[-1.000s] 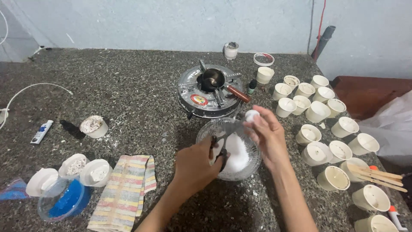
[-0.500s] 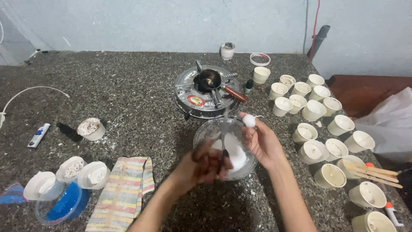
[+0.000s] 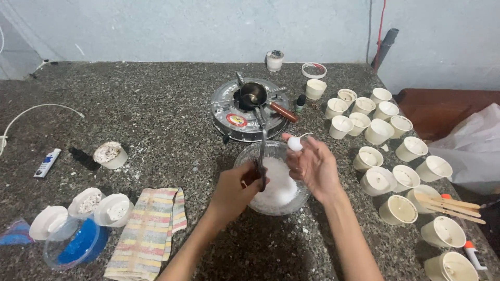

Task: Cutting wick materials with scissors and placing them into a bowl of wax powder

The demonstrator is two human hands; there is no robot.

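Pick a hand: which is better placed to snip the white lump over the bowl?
Left: it holds the scissors upright over the bowl. Right is busy pinching the lump.

White granules (image 3: 278, 188) fill the clear glass bowl (image 3: 245, 159) under the fingers; a white lump with a pale wick (image 3: 295, 143) sits at the right fingertips. Left of the fingers — striped cloth (image 3: 150, 231), yellow, pink, green. Right — cream cups (image 3: 383, 181). Counter (image 3: 156, 119): speckled dark grey.
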